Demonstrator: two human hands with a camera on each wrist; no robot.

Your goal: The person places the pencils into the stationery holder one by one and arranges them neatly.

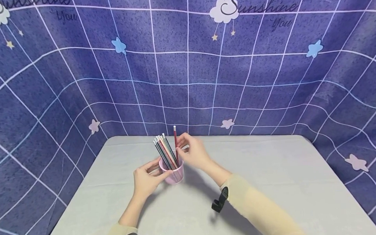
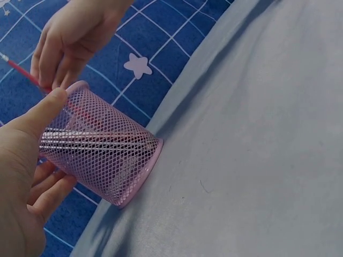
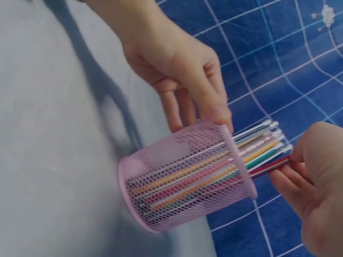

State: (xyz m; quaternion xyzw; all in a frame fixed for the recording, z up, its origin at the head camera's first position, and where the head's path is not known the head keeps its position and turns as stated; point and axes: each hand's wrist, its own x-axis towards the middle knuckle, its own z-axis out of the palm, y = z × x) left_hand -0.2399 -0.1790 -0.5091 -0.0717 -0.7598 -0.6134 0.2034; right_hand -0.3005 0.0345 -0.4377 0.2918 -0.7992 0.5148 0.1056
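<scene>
1. Left hand (image 1: 145,179) wrapped round the pink mesh pencil cup (image 1: 173,173), thumb up at the rim, fingers curled behind: a firm steadying grip.
2. Right hand (image 1: 193,152) pinching the red pencil (image 1: 175,136) between fingertips, held upright just above the rim, taller than the rest.
3. Cup standing on the grey worktop (image 1: 274,184), near the middle, towards the back edge by the blue star-print backdrop (image 1: 204,67).
4. Best handled by keeping the cup pinned and moving the red pencil straight along its length, clear of the neighbours, so nothing tips.
5. Looks light and see-through: open pink wire mesh, solid rim and base.
6. Inside, a leaning bunch of coloured pencils (image 3: 214,174): orange, red, green, white ends fanned out.
</scene>
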